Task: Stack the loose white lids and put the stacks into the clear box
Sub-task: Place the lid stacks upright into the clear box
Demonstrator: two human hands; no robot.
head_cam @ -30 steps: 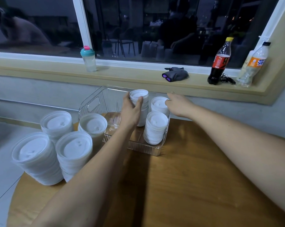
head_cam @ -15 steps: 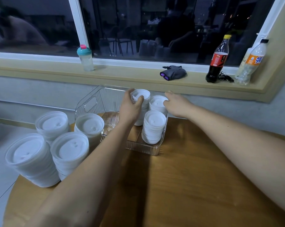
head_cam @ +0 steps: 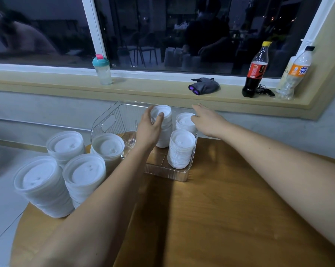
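Wooden table: my left hand (head_cam: 150, 130) wraps tall stack (head_cam: 162, 126) in box (head_cam: 112, 120); right hand (head_cam: 208, 121) open beside. Light, topple-prone; I'd grip low.

white lid stacks (head_cam: 180, 149) in a clear ribbed box (head_cam: 112, 120); brown wood-grain table (head_cam: 220, 218); upper right, red-labelled dark cola bottle (head_cam: 254, 74), yellow cap; orange-labelled bottle (head_cam: 295, 74).

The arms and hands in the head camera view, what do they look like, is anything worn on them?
Both forearms are bare with no sleeves in view. The left hand and right hand wear no gloves, and no rings, watch or bracelet show. The fingers are uncovered.
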